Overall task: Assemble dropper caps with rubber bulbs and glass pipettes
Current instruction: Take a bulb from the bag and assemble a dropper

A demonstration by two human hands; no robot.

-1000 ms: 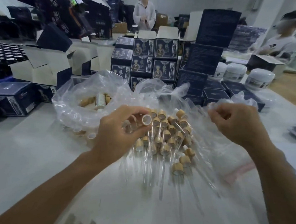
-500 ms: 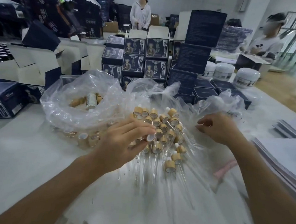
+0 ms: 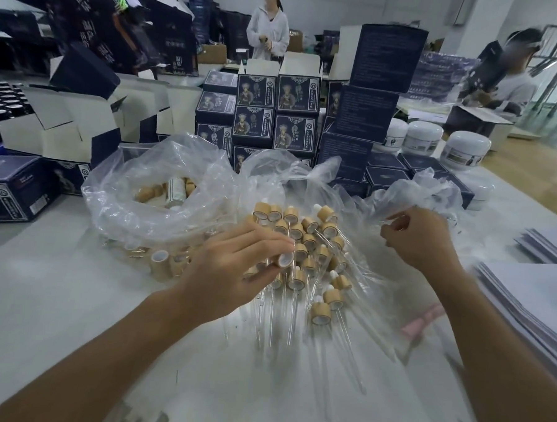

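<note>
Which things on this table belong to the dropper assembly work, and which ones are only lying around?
For the job:
- bamboo cap held in the left hand
- pile of assembled droppers
- bag of loose caps
- plastic bag at the right hand

Lying about:
- dark printed boxes
- white jars
- paper stack

Soft, even light falls from overhead, glare whitens the table [image 3: 56, 296] beneath my arms, and the wide lens bends and blurs the edges.
</note>
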